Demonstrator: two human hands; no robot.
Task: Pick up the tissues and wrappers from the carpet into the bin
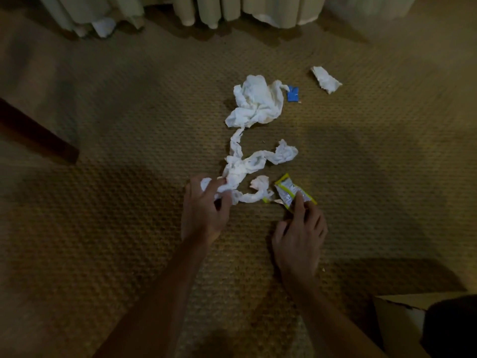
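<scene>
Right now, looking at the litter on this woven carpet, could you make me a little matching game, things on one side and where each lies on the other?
Things:
1. small blue wrapper
2. yellow-edged silver wrapper
3. long twisted white tissue
4. small separate white tissue scrap

Places:
A. one end gripped by the left hand
B. alone, farthest right on the carpet
C. under the right hand's fingertips
D. beside the big crumpled white tissue

Pairs: 1-D, 2-C, 3-A, 4-B

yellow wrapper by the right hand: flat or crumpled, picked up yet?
Crumpled, not flat, and on the carpet. The yellow wrapper is creased; the right hand touches its near end with its fingertips, not lifting it.
</scene>
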